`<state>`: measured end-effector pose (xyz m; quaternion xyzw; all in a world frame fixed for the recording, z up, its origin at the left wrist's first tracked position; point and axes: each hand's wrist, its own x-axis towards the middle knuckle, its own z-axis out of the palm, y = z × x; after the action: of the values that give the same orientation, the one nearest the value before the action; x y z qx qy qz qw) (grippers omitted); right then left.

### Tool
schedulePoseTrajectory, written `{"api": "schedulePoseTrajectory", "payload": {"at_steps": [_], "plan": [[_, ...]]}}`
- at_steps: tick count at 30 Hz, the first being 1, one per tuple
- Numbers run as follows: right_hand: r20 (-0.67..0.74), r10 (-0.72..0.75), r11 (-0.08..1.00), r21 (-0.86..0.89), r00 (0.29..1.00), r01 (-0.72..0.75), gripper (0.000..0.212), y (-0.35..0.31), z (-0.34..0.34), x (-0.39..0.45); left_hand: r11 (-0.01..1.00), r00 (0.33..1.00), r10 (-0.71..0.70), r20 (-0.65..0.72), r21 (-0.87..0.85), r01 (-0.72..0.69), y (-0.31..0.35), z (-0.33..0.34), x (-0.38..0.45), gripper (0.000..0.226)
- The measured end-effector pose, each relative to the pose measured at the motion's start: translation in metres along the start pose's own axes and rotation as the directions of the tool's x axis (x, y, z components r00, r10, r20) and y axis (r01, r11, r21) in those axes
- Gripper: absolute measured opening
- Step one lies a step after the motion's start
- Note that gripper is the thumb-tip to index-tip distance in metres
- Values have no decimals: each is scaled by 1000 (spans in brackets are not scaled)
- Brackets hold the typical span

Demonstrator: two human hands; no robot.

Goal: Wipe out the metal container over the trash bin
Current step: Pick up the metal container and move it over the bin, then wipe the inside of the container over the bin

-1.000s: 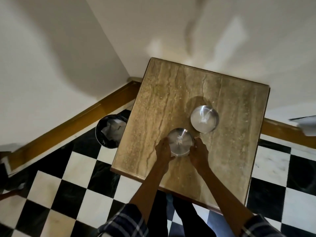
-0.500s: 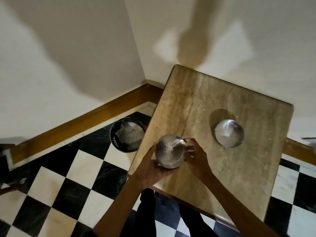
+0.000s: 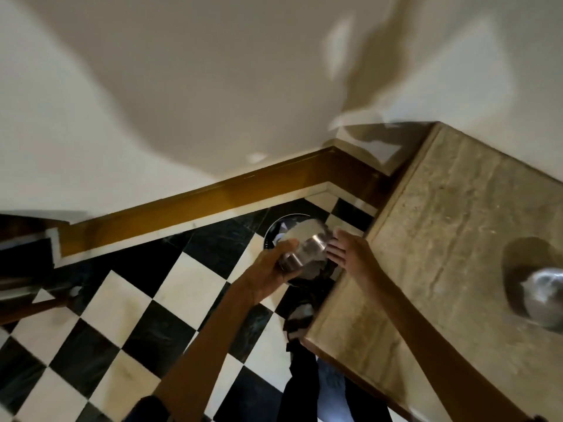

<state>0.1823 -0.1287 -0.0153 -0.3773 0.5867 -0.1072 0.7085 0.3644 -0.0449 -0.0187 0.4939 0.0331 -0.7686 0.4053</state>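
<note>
My left hand (image 3: 268, 274) grips a small round metal container (image 3: 304, 248) from below and holds it tilted over the black trash bin (image 3: 274, 231) on the floor. The bin is mostly hidden behind the container and my hands; crumpled paper shows inside it. My right hand (image 3: 347, 254) is beside the container's right side, fingers spread and empty, just off the table's left edge. The picture is blurred by motion.
A stone-topped table (image 3: 441, 254) stands at the right, with a second metal container (image 3: 545, 296) on it near the right edge. The floor (image 3: 122, 315) has black and white tiles. A wooden skirting (image 3: 198, 205) runs along the white wall.
The container has been carried left off the table and now hangs over the bin. My right hand has let go of it. The view has swung to the left.
</note>
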Motion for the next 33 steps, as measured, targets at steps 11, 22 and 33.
{"api": "schedulePoseTrajectory", "payload": {"at_steps": [11,22,33], "plan": [[34,-95,978,-184,995,99,38,35,22,68,180,879,464,110,960,-216,-7,-49,78,131],[263,-525,417,-750,810,513,84,34,21,15,31,790,570,224,955,-294,-21,-46,67,125],[541,-406,-101,-827,736,553,97,45,30,-4,-49,718,617,323,926,-375,-27,-45,63,119]]}}
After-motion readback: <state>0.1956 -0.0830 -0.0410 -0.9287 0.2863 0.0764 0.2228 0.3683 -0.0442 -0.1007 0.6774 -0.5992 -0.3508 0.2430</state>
